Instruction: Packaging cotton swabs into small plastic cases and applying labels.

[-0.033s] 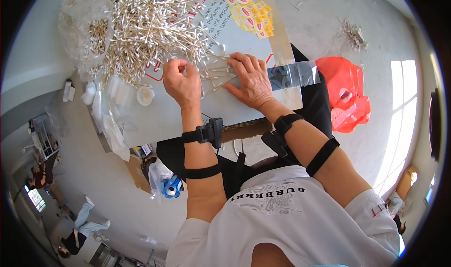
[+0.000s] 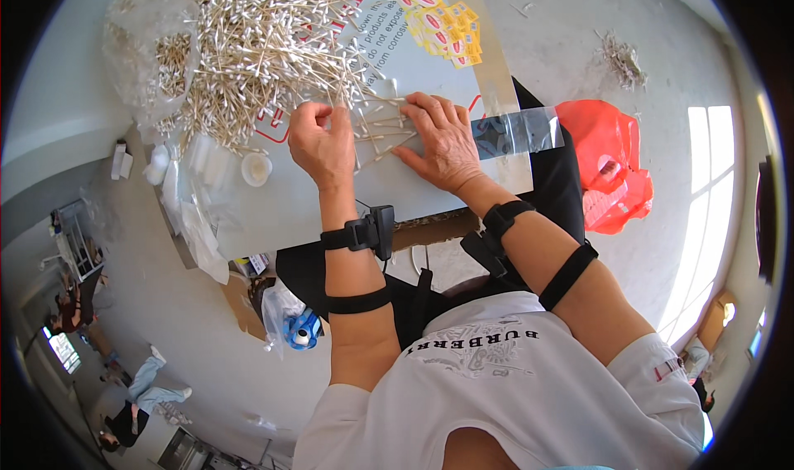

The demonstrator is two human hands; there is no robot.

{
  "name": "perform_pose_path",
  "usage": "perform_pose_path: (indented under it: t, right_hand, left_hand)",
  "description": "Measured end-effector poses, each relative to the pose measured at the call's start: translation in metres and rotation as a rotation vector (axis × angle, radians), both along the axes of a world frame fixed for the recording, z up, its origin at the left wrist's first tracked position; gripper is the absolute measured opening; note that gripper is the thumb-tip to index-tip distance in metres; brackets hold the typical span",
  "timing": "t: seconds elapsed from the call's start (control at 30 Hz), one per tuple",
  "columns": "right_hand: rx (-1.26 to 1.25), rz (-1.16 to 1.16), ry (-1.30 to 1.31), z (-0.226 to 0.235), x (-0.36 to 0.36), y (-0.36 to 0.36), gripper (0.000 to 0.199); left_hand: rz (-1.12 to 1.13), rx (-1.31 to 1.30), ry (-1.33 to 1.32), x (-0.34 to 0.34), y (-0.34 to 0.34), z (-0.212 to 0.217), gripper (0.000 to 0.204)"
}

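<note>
A large heap of cotton swabs covers the far part of the white table. My left hand is curled, its fingertips pinched on a few cotton swabs at the near edge of the heap. My right hand lies flat on a long, narrow clear plastic bag and pins it to the table. The bag's end sticks out to the right, past the table edge. A few loose swabs lie between my two hands, at the bag's mouth.
A cluster of yellow and red stickers lies beyond my right hand. A small white cup and clear bags of swabs sit at the table's left. On the floor are a red plastic bag and a blue object in a bag.
</note>
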State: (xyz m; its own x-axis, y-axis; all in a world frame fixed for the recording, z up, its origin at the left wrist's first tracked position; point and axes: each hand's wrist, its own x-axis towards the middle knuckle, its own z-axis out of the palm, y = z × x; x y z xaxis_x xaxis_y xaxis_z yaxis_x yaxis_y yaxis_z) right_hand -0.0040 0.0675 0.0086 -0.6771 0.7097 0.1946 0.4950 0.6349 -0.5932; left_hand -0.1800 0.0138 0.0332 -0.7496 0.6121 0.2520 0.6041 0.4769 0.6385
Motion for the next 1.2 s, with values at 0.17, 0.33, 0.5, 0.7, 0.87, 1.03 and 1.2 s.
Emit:
perform_pose_path:
  t: [0.17, 0.33, 0.5, 0.7, 0.87, 1.03, 1.2]
  right_hand:
    - [-0.001, 0.01, 0.009, 0.001, -0.003, -0.002, 0.057]
    - [0.008, 0.006, 0.004, 0.001, -0.001, 0.001, 0.057]
    - [-0.013, 0.008, 0.009, 0.002, -0.004, 0.001, 0.058]
    - [-0.233, -0.158, 0.447, -0.012, 0.009, 0.012, 0.044]
    - [0.088, -0.638, 0.162, -0.005, 0.014, 0.102, 0.034]
    - [0.083, -0.545, -0.131, -0.005, 0.007, 0.152, 0.026]
    - [0.058, -0.521, -0.141, -0.011, -0.004, 0.148, 0.021]
  left_hand:
    - [-0.042, -0.134, -0.149, -0.006, 0.016, -0.007, 0.023]
    - [0.004, 0.073, -0.702, -0.026, -0.006, -0.001, 0.017]
    - [0.128, -0.04, -0.197, -0.032, -0.028, -0.019, 0.008]
    - [0.0, 0.045, -0.042, -0.012, -0.014, -0.022, 0.01]
    - [-0.08, -0.151, 0.039, -0.007, 0.004, -0.009, 0.01]
    - [-0.049, -0.002, -0.068, -0.012, -0.011, -0.012, 0.009]
    - [-0.142, 0.065, -0.249, -0.014, -0.07, -0.004, 0.007]
